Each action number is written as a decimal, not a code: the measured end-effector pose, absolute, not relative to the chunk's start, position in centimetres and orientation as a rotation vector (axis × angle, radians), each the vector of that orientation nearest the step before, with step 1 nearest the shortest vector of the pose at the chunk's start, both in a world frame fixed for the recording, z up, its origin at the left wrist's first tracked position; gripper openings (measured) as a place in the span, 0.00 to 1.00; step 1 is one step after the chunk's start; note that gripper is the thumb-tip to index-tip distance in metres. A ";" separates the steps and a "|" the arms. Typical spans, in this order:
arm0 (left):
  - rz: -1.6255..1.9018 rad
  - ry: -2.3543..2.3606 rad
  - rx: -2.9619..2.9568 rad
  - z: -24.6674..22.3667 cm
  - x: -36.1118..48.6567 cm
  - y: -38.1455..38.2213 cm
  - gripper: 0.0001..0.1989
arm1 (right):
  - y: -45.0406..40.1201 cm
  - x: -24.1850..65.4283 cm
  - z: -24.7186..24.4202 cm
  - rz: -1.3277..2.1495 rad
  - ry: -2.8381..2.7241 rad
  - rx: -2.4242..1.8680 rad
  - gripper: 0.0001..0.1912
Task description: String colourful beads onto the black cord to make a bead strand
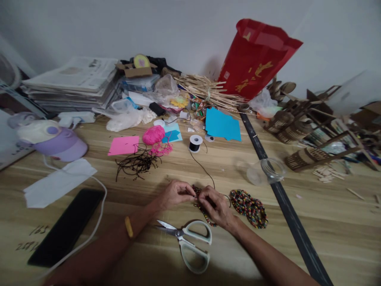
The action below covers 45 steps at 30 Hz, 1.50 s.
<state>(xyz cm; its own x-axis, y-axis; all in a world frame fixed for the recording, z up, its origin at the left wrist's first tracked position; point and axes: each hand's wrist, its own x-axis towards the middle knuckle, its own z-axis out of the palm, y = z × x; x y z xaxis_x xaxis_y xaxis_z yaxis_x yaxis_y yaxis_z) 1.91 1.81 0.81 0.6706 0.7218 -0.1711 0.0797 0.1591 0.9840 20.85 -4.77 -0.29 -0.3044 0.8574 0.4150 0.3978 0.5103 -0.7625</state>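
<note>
My left hand (178, 194) and my right hand (216, 204) meet above the table's middle, each with thumb and fingers pinched together. Between their fingertips is a thin black cord, partly hidden by the fingers. A strand of small multicoloured beads (208, 218) hangs beneath my right hand and lies on the wood. From the spool of black cord (195, 143), a line runs down to my right hand. Right of that hand rests a coiled heap of bead strands (250, 208). Scissors with pale green handles (186, 240) lie partly spread just below both hands.
Cut black cords (138, 162), pink yarn (153, 135) and pink paper (123, 145) lie ahead on the left. A phone (67, 227) and white cable (102, 198) are at left. A clear round container (264, 171) and bamboo pieces (309, 158) stand right. Behind is a red bag (256, 59).
</note>
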 end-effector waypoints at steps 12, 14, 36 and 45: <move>0.525 0.755 1.391 1.0 1.9 1.8 0.10 | -4.7 20.8 -0.1 0.680 -1.912 -1.039 0.06; 0.517 0.761 1.392 0.9 1.9 1.8 0.11 | -4.7 20.8 -0.1 0.680 -1.911 -1.040 0.06; 0.508 0.740 1.393 0.9 1.9 1.7 0.10 | -4.7 20.7 -0.2 0.670 -1.921 -1.052 0.07; 0.518 0.760 1.419 0.9 1.9 1.7 0.10 | -4.8 20.8 0.0 0.688 -1.917 -1.052 0.06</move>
<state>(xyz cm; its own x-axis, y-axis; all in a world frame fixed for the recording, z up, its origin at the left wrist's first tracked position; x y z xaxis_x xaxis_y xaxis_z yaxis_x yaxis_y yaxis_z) 1.94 1.74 0.91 0.6684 0.7268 -0.1583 0.1183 0.1063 0.9873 20.76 -4.75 0.00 -0.3108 0.8626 0.3991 0.4123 0.5007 -0.7612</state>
